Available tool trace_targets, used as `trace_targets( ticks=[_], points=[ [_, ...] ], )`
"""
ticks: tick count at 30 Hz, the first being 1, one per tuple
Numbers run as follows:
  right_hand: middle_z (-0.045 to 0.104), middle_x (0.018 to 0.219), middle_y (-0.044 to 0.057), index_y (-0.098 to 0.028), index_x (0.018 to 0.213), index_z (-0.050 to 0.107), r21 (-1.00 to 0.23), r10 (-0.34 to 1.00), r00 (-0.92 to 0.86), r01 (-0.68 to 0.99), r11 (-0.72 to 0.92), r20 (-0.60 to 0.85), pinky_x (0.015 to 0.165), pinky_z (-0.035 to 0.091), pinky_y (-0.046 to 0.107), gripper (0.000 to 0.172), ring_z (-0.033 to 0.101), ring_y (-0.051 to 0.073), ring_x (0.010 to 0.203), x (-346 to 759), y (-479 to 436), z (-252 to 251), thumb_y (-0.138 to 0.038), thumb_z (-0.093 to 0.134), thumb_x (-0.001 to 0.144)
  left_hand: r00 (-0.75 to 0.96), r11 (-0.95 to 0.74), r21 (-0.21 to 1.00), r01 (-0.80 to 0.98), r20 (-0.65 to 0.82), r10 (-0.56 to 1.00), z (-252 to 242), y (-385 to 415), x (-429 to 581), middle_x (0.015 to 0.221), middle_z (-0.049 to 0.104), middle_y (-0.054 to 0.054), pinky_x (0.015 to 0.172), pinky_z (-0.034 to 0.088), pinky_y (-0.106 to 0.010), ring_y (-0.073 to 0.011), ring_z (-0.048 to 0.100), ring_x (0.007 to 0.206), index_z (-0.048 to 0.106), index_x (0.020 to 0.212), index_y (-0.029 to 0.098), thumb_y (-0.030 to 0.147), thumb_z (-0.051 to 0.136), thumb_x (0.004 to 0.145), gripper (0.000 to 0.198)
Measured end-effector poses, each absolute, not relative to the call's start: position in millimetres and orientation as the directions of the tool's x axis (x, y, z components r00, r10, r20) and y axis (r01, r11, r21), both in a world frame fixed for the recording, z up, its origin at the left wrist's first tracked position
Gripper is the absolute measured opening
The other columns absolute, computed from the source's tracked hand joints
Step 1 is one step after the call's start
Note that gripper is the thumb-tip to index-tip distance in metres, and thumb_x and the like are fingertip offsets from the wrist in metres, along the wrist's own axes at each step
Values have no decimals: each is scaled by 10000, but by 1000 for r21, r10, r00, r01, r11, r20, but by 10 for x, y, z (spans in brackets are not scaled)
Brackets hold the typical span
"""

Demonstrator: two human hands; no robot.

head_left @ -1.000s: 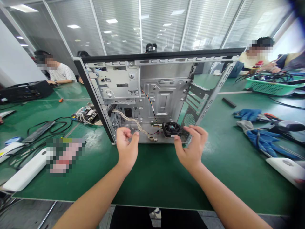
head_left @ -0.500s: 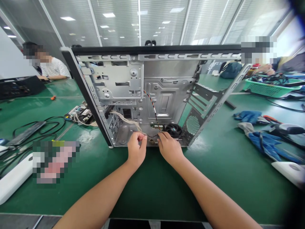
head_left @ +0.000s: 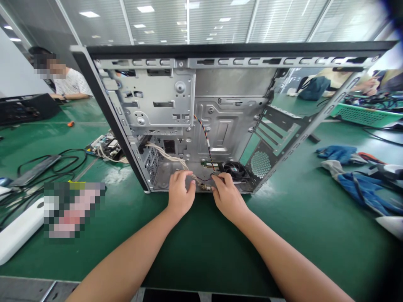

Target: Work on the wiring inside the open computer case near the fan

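Wiring [head_left: 201,183] at the floor of the open computer case [head_left: 220,121] is the item in hand: a pale ribbon-like bundle [head_left: 166,156] running down from the drive cage [head_left: 157,98], and a twisted red-yellow-black lead [head_left: 204,134] dropping to a small connector board [head_left: 210,166] beside the black fan [head_left: 234,168].

Left hand [head_left: 180,193]: fingers curled together, thumb and forefinger pinching the pale bundle near its plug end. Right hand [head_left: 227,195]: fingers bent and pressed close at the thin dark wire by the fan; whether they actually pinch it cannot be told, the tips being hidden.

Judgement on method: grip at the plug body, not the strands; pull straight along the connector axis; steady the loose end with the other hand; keep knuckles off the stamped edges.

Materials: case is bare, dull-grey sheet steel, punched with slots, ribs and a round perforated grille [head_left: 260,164], edges thin and likely sharp. Frame top is black. Wires are thin, flexible, plastic-sheathed. Counter [head_left: 195,239] carries a smooth green mat.

Also present: blue gloves [head_left: 352,176] to the right, a circuit board [head_left: 107,147] to the left.
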State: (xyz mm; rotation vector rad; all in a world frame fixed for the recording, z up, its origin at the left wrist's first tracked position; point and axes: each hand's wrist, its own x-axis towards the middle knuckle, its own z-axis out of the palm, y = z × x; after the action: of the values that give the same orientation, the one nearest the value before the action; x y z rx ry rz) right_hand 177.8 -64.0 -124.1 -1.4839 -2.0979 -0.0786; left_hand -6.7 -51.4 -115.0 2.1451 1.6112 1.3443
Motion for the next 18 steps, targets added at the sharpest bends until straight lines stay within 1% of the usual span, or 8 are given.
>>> trace_targets(
  ticks=[2,4,6,9,11,14,16,18],
  points=[
    [506,1176,175,-105,1240,554,-202,864,-229,916,347,448,758,555,353,379,611,227,905,1780,-641,-1243,-179,383,911,84,-392,503,770,529,844,-1141,-536,-50,1118,556,-72,924,426,-401,-243,510,1038,586,1168,235,112,545,802,388],
    [504,1244,178,-108,1245,556,-108,867,-252,939,326,430,753,546,331,383,612,221,915,1761,-643,-1232,-152,372,913,113,-332,400,854,480,870,-1120,-558,-34,1149,506,-83,895,417,-423,-266,487,1031,582,1227,287,123,555,787,470],
    [502,1308,169,-122,1271,544,-15,857,-296,943,334,421,783,529,324,402,607,217,936,1714,-647,-1206,-126,376,906,119,-262,293,920,428,896,-1085,-576,-22,1128,486,-97,852,403,-442,-293,474,1009,581,1247,320,164,570,785,487],
    [586,1229,155,-122,1257,561,53,849,-354,930,364,393,808,503,342,390,590,233,944,1605,-643,-1162,-127,394,904,152,-229,166,959,381,912,-1025,-586,-20,1045,519,-108,802,374,-454,-316,468,974,592,1225,316,219,564,796,440],
    [612,1195,155,-125,1251,566,63,845,-380,920,386,376,836,482,357,377,568,248,967,1535,-629,-1150,-146,410,909,163,-219,115,969,369,915,-998,-583,-36,983,555,-110,799,354,-462,-326,473,964,608,1176,292,239,556,803,381],
    [638,1131,144,-137,1223,576,26,857,-382,917,399,346,833,462,348,349,560,238,945,1482,-597,-1158,-149,397,924,140,-187,92,978,376,916,-991,-567,-82,909,613,-113,807,337,-472,-327,499,934,614,1105,252,271,551,815,297],
    [645,1089,132,-145,1189,590,-13,860,-388,909,416,332,848,449,349,327,556,231,932,1483,-576,-1170,-185,367,953,122,-176,107,978,388,914,-1002,-546,-121,862,644,-106,807,340,-465,-318,522,904,616,1050,234,287,558,817,246],
    [641,1054,129,-145,1169,596,-63,855,-396,896,439,336,874,439,362,328,547,233,947,1501,-561,-1179,-246,352,974,103,-181,160,970,405,908,-1015,-511,-158,836,660,-94,790,361,-433,-299,545,875,618,971,219,263,570,801,181]
  ],
)
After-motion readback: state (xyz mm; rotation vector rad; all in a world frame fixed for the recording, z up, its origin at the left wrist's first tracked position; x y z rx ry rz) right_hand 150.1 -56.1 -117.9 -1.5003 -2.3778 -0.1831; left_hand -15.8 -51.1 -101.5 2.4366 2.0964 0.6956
